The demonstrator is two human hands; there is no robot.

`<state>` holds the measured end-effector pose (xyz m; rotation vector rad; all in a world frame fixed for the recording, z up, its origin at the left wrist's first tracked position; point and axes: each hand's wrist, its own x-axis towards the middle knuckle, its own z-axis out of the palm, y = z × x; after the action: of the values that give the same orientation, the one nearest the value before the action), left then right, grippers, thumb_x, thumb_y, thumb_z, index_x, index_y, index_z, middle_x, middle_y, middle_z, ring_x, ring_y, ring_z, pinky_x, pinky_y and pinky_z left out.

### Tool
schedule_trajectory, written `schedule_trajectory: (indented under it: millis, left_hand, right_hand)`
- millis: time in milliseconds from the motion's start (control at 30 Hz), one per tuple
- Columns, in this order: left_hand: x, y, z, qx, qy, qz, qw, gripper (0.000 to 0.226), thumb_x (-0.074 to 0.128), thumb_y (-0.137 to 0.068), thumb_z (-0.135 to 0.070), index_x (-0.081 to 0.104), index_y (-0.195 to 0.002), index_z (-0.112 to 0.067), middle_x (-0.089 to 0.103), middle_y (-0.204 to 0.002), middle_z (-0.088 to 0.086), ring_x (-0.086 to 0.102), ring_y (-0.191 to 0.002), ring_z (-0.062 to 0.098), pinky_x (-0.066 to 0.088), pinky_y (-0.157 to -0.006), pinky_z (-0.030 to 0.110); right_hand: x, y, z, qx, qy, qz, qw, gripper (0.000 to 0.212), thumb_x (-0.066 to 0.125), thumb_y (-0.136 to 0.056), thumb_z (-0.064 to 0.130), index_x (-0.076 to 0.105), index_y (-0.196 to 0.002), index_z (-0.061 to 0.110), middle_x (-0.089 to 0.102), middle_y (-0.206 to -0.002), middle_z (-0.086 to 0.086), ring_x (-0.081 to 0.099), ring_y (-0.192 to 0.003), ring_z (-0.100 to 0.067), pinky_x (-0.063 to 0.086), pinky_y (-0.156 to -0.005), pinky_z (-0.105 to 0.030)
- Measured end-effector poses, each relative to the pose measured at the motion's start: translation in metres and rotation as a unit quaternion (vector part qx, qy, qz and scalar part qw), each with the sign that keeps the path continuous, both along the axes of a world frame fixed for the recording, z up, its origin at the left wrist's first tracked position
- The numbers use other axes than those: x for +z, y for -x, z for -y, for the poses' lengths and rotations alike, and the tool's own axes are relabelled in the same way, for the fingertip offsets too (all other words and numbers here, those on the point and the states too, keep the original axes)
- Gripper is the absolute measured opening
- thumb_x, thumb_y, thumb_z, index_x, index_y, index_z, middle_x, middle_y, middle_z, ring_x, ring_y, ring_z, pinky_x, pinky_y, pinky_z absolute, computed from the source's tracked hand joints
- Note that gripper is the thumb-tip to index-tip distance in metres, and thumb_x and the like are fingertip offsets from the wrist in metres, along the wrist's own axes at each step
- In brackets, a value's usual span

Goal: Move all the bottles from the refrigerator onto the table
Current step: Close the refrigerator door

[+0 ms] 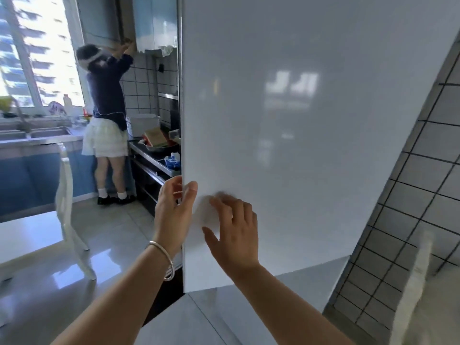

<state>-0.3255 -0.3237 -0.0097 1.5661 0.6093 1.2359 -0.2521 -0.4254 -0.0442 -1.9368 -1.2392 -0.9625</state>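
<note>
The white refrigerator door [298,120] fills the view, and no bottles can be seen past it. At the door's left edge the left hand [174,212] has its grip curled round the edge, thumb on the front. Just right of that edge, the right hand [236,230] lies spread and relaxed on the door face, holding nothing. The white worktop [27,235] stands well left of the door.

I see a glossy white refrigerator door [298,133], a silver bangle [166,260] on my left wrist, white wall tiles [428,195] gridded with dark grout, a white chair [67,207], blue cabinets [29,180], and another person [107,100] in a navy top and white skirt.
</note>
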Motion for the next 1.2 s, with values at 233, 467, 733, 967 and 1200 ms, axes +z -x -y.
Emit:
schedule_trajectory:
  millis: [233,467,733,967,1200]
  left_hand:
    - [0.005,-0.062,-0.093,-0.087,0.039,0.002,0.995,0.078,0.057,-0.064,-0.067,0.053,-0.120,-0.013,0.061,-0.110,0.014,0.058,-0.094,0.019,0.049,-0.091,0.045]
    - [0.005,-0.138,-0.172,-0.214,0.036,0.012,0.976,0.036,0.057,-0.090,-0.037,0.052,-0.112,-0.009,0.057,-0.090,0.002,0.055,-0.084,0.016,0.049,-0.071,0.022]
    - [0.009,-0.247,-0.248,-0.322,0.014,-0.019,0.947,0.003,0.051,-0.095,-0.021,0.052,-0.092,-0.022,0.058,-0.083,-0.006,0.055,-0.079,0.012,0.046,-0.076,0.031]
    - [0.005,-0.322,-0.277,-0.366,0.007,-0.052,0.929,0.005,0.052,-0.094,-0.032,0.051,-0.091,-0.028,0.064,-0.095,0.004,0.061,-0.091,0.022,0.048,-0.086,0.043]
    - [0.005,-0.374,-0.284,-0.378,0.001,-0.048,0.925,0.017,0.051,-0.094,-0.037,0.051,-0.102,-0.022,0.062,-0.096,0.000,0.060,-0.094,0.023,0.049,-0.089,0.046]
  right_hand:
    - [0.009,-0.071,-0.081,-0.048,-0.013,0.142,0.989,0.058,0.070,-0.072,0.030,0.047,-0.124,0.019,0.044,-0.131,-0.009,0.040,-0.124,-0.029,0.034,-0.108,-0.046]
    - [0.019,-0.134,-0.141,-0.184,0.064,0.162,0.967,0.089,0.077,-0.066,0.043,0.033,-0.140,0.021,0.021,-0.150,-0.010,0.012,-0.142,-0.029,0.015,-0.112,-0.062]
    - [0.015,-0.198,-0.201,-0.393,0.105,0.057,0.912,0.107,0.072,-0.063,0.059,0.018,-0.147,0.023,-0.004,-0.154,-0.006,-0.013,-0.146,-0.025,0.019,-0.104,-0.069]
    - [0.015,-0.248,-0.231,-0.463,0.121,0.029,0.878,0.109,0.075,-0.064,0.052,0.013,-0.149,0.022,-0.011,-0.159,-0.008,-0.002,-0.145,-0.027,0.011,-0.104,-0.068]
    - [0.015,-0.286,-0.240,-0.481,0.120,0.023,0.868,0.105,0.079,-0.064,0.042,0.018,-0.148,0.024,0.008,-0.157,-0.006,-0.018,-0.145,-0.024,0.014,-0.103,-0.070]
